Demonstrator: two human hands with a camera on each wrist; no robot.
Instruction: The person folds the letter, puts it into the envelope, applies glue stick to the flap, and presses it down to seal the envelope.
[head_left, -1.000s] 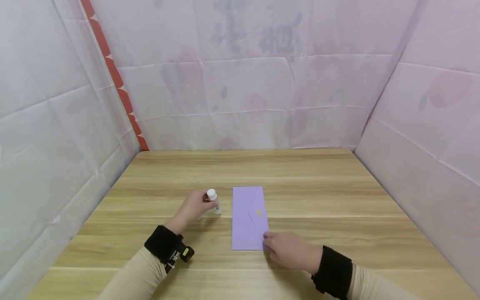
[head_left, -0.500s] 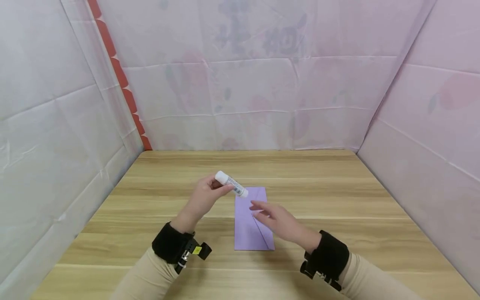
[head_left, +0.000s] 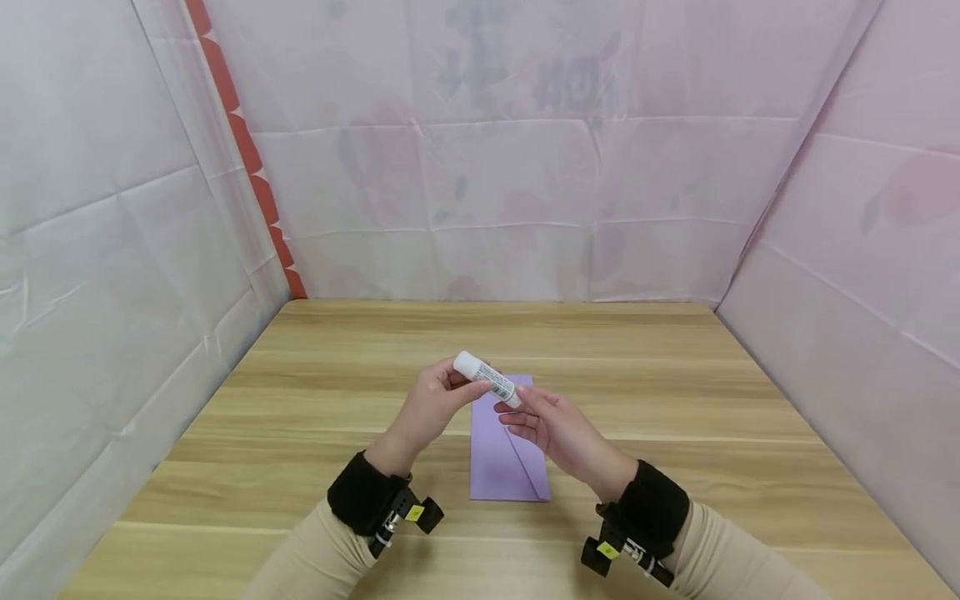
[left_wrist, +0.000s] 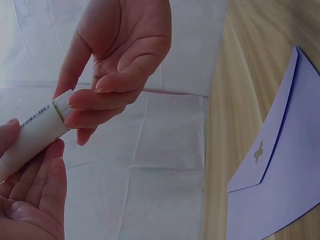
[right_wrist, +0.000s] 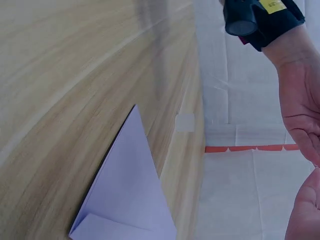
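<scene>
Wooden table (head_left: 675, 400), pale pink sheeted walls (head_left: 525, 167)

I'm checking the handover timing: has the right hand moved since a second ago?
Yes. The right hand rose from the envelope's near right corner to its far end and now pinches the glue stick.
</scene>
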